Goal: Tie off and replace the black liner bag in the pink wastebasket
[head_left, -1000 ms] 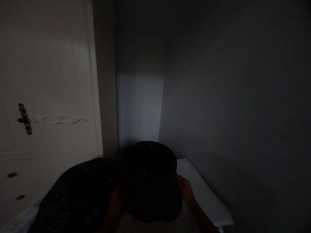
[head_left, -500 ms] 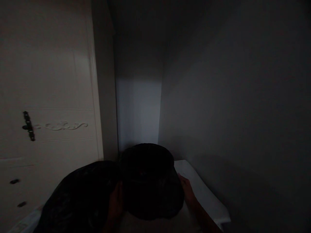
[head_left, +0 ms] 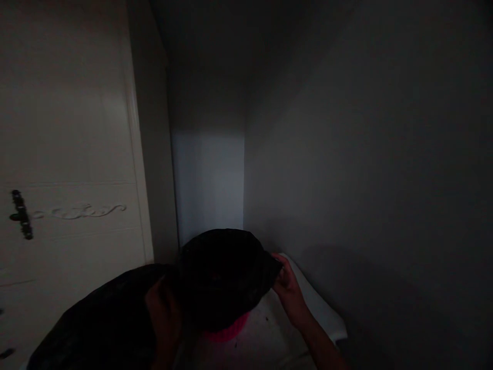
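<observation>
A black bag covers the upper part of a pink container on a white surface, its round rim upward; the inside is too dark to make out. My right hand pinches the bag's edge and holds it out to the right. At the bag's left side is my left hand, fingers bent, in deep shadow; what they grip is hard to tell. A wide black mass, apparently more of the bag or a second one, spreads to the lower left.
A white cabinet with a dark handle stands at the left. The grey wall rises close on the right. Beneath the container lies a white surface with a corner at the right.
My right hand has moved up and now pulls the bag's edge outward. The bag's lower edge has risen, showing the pink container. My left hand has shifted left. The view has turned slightly right.
</observation>
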`<action>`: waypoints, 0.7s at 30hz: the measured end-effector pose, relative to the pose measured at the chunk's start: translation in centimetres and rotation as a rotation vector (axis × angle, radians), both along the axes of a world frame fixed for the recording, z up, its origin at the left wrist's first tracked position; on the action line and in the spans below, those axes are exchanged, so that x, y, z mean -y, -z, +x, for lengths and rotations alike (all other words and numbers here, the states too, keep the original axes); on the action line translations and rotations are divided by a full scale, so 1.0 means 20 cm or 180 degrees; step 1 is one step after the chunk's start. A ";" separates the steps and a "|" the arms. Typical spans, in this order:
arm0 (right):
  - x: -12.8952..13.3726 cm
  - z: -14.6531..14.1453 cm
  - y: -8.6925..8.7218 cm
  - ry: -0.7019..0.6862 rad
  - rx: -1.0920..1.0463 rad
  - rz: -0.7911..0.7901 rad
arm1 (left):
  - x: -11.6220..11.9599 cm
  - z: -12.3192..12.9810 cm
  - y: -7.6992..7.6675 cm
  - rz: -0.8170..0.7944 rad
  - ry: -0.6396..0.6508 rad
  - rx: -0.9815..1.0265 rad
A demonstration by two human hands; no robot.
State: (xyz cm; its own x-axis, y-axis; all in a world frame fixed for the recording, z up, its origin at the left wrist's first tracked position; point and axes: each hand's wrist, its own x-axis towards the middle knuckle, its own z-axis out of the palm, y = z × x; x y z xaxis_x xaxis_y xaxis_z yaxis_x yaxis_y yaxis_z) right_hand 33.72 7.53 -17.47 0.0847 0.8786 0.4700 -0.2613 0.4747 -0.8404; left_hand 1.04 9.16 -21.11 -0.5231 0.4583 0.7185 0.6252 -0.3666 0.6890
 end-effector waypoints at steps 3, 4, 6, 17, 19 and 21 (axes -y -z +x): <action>-0.03 -0.01 -0.04 0.0462 0.0496 0.0326 | 0.16 0.10 -0.16 0.0700 0.0004 -0.0735; -0.03 -0.02 -0.04 0.0590 0.0597 0.0425 | 0.21 0.15 -0.20 0.0828 0.0280 -0.1374; -0.03 -0.03 -0.07 0.0775 0.0806 0.0569 | 0.29 0.26 -0.28 0.0729 0.0751 -0.2687; -0.19 0.03 -0.25 0.1403 0.2137 0.0685 | 0.21 0.37 -0.33 0.0422 0.0687 -0.3562; -0.31 0.09 -0.28 0.1603 0.2337 0.0694 | 0.20 0.36 -0.35 0.0376 0.0794 -0.3609; -0.44 0.12 -0.34 0.1735 0.2527 0.0802 | 0.21 0.35 -0.36 0.0393 0.0859 -0.3633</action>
